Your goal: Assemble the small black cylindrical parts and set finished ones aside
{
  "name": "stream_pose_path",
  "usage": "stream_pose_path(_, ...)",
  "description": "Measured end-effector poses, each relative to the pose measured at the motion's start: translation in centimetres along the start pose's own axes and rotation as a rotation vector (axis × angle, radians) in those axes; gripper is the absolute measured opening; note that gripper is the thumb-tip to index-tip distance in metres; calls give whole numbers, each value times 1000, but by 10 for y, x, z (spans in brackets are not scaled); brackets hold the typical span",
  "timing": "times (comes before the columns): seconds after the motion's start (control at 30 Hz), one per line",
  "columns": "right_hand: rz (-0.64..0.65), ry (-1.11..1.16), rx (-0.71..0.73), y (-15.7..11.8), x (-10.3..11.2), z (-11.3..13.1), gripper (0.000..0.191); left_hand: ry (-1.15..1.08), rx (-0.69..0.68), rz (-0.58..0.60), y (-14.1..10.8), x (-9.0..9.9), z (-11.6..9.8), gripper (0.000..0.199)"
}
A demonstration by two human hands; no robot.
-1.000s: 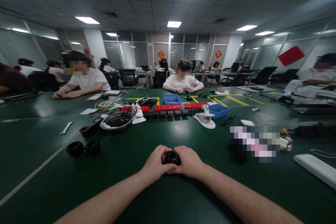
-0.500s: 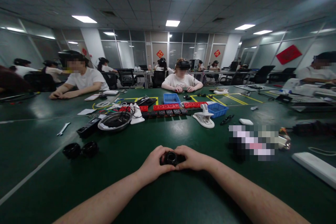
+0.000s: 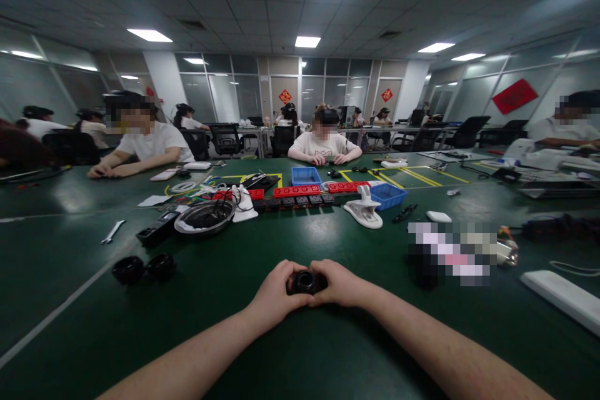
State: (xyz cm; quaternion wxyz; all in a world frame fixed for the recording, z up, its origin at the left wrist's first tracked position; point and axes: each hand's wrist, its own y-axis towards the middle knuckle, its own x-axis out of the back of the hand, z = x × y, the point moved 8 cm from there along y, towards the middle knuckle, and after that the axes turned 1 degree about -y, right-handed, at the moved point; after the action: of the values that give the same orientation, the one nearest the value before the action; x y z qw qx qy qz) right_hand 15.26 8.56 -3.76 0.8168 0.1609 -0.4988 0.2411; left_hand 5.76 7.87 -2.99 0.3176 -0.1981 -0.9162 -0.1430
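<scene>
Between my two hands, low over the middle of the table, is a glossy black round part with a raised ring and a central hole (image 3: 306, 281). My left hand (image 3: 277, 290) wraps its left side, thumb along the near edge. Around the right side curl the fingers of my right hand (image 3: 341, 284), and the two thumbs nearly meet in front. Much of the part's rim is hidden by the fingers. Two shiny black round pieces (image 3: 144, 269) lie side by side to the left of my hands.
A wrench (image 3: 113, 232), a metal bowl (image 3: 205, 217) and a white clip base (image 3: 364, 212) lie beyond my hands. Farther back are red socket strips (image 3: 297, 191) and a blue bin (image 3: 388, 198). A white bar (image 3: 562, 300) lies at right. Co-workers sit across the table.
Both hands stay around the black round part. My right fingers and thumb have shifted slightly; otherwise the scene is the same.
</scene>
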Motion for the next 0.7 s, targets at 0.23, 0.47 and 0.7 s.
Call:
stream_pose_path(0.23,-155,-202,-115,-4,2,8,49,-2,15,-61,0,3,4,35)
stream_pose_path(0.47,18,91,123,-5,8,12,43,-10,-99,47,2,1,1,41)
stream_pose_path(0.7,90,224,189,-3,4,9,24,-7,-104,58,2,-1,2,42)
